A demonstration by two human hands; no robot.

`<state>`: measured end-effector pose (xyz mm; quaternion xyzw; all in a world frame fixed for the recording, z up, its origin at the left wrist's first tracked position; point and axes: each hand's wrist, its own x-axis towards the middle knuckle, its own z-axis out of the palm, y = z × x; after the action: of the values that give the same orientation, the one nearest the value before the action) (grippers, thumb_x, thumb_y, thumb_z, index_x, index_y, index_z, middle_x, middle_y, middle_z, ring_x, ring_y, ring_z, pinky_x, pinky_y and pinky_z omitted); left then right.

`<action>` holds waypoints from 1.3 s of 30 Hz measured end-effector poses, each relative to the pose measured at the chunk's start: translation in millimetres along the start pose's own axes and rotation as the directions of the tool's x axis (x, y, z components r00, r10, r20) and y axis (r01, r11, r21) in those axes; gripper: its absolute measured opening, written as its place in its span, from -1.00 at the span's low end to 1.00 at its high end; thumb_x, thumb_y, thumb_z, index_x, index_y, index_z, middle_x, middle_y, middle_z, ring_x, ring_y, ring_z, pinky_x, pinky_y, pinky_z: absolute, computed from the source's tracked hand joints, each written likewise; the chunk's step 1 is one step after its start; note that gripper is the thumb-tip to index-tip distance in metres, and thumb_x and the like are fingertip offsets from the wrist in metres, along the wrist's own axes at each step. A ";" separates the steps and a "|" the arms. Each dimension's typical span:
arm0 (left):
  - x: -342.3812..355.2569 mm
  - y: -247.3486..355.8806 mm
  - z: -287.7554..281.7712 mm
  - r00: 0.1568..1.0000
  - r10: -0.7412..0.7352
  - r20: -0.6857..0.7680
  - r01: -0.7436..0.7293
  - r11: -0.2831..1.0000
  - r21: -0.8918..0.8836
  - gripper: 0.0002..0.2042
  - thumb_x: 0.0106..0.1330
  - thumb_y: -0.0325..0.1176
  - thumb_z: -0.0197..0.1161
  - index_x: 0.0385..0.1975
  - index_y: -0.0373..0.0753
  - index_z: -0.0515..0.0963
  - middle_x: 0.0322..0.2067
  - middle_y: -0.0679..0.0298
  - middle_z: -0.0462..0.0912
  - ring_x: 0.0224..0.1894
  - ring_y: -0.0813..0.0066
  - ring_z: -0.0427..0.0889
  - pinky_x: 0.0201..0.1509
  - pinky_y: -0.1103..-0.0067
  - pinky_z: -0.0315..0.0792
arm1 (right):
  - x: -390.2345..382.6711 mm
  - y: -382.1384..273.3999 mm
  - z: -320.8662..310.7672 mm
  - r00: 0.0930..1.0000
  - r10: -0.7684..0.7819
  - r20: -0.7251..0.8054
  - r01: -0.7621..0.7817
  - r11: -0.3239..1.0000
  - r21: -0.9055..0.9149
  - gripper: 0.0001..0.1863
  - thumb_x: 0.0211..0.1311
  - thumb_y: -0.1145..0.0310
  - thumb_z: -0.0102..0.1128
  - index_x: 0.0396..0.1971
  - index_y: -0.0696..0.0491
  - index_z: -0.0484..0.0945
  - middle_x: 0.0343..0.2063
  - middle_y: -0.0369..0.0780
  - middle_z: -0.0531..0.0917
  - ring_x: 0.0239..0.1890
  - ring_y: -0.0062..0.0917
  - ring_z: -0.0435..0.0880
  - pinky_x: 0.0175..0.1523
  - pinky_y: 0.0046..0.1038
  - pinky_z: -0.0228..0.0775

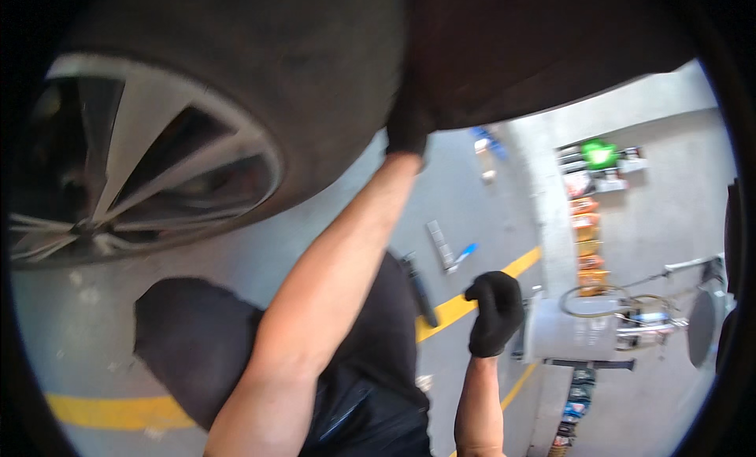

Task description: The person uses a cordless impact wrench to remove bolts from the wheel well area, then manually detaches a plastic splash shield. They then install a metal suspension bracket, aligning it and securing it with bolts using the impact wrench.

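A car wheel with silver spokes [146, 154] and a black tyre [315, 103] fills the upper left. To its right hangs a dark wheel-arch liner or body panel [535, 55]. My left hand [408, 134], in a black glove, reaches up into the gap between tyre and panel. Only its wrist end shows; the fingers are lost in the dark. My right hand [496, 314], also black-gloved, hovers lower right over the floor, its fingers curled closed. Nothing shows in it.
A black long tool [421, 290], a pale metal strip [439, 243] and a blue-handled tool [465, 256] lie on the grey floor. Yellow lines [118, 410] cross it. At right stand a whitish drum with a hose [571, 329] and several orange packets [587, 236].
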<state>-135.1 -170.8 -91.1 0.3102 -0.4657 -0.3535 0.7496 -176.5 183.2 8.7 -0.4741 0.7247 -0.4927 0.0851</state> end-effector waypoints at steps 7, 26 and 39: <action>-15.7 32.8 17.8 0.964 -0.253 -0.081 0.242 0.962 -0.125 -0.61 0.49 -0.17 0.04 0.08 -0.37 0.48 0.11 0.00 0.57 0.05 0.23 0.60 0.12 0.37 0.46 | 84.1 -209.1 9.6 0.628 -0.603 0.492 0.778 0.475 -0.411 -0.79 0.12 0.70 0.30 -0.23 0.20 0.64 -0.36 -0.16 0.76 -0.34 -0.57 0.77 -0.17 -0.55 0.58; -11.4 94.9 1.6 0.930 -0.367 0.010 0.365 0.920 -0.140 -0.58 0.57 -0.17 -0.07 0.28 -0.24 0.42 0.33 0.06 0.40 0.41 0.16 0.31 0.49 0.34 0.17 | 172.6 -271.0 74.0 0.266 0.085 0.960 0.849 -0.492 -0.191 -0.74 0.28 0.45 0.26 -0.04 0.05 0.68 -0.06 -0.10 0.69 -0.02 -0.24 0.66 0.18 -0.33 0.49; -9.7 92.3 -7.0 0.919 -0.392 0.040 0.390 0.890 -0.235 -0.58 0.57 -0.17 -0.07 0.27 -0.24 0.43 0.33 0.06 0.41 0.40 0.15 0.32 0.49 0.32 0.18 | 171.0 -265.5 84.6 0.306 0.184 0.934 0.859 -0.477 -0.187 -0.69 0.25 0.53 0.22 0.00 0.06 0.66 -0.01 -0.10 0.68 0.03 -0.20 0.64 0.23 -0.30 0.47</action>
<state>-109.5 -110.4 -25.0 0.3067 -0.3445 -0.5489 0.6971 -57.9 -19.5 236.3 -0.7485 0.3668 0.4765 -0.2796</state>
